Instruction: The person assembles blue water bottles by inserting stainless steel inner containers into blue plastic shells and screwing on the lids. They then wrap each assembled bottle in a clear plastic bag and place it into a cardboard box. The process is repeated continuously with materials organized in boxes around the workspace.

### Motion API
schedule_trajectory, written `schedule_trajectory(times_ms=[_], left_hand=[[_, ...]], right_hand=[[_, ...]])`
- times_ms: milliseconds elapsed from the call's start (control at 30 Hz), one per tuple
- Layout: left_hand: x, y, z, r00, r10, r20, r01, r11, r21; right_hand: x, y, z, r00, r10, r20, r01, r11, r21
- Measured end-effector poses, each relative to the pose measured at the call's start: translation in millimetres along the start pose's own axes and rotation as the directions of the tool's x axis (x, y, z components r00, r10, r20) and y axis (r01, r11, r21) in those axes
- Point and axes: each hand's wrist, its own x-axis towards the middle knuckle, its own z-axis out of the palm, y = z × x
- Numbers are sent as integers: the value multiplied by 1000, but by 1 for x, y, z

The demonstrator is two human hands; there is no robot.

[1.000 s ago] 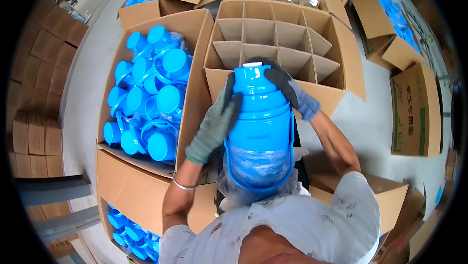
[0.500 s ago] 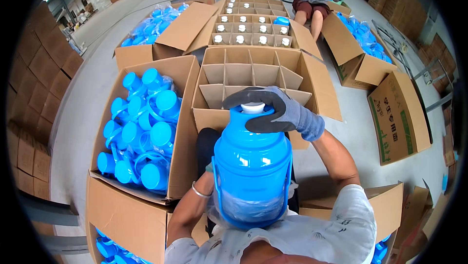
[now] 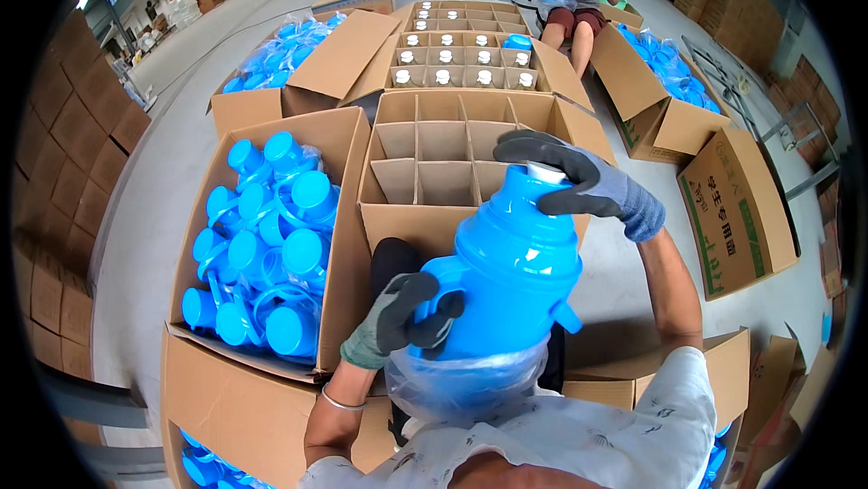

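Note:
A big blue thermos flask with a white stopper in its neck leans to the right over my lap. Clear plastic film is bunched around its lower part. My right hand, in a grey-and-black glove, curls around the neck beside the stopper. The gloved fingers of my left hand are closed on the side handle. Beyond the flask stands an open carton with cardboard dividers. To the left, another carton is full of blue plastic flask parts.
Farther off, a divided carton holds several white-topped bottles. More cartons of blue parts stand at the far left and far right. A seated co-worker handles a blue item. A printed carton stands on the right.
The flask has tilted and its top has shifted right, with my right hand still on its neck. My left hand has come into view at the side handle, which has turned toward the left.

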Motion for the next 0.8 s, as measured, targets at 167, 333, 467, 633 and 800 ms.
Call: schedule_trajectory(times_ms=[167,333,467,633,800], left_hand=[[-7,2,65,937,-307,-167,265,936,-230],[-22,22,57,945,-276,-177,233,945,-230],[-38,10,16,972,-189,142,233,864,-446],[-12,-12,137,925,220,-310,-62,892,448],[-9,30,61,930,-364,-51,333,894,-299]], right_hand=[[-8,11,14,999,20,-34,-19,999,29],[-6,-22,5,994,113,2,-111,975,-190],[-7,-30,20,982,-169,-82,177,980,94],[1,22,45,946,234,-222,-278,941,-192],[0,-25,14,1000,-25,-17,16,915,-402]])
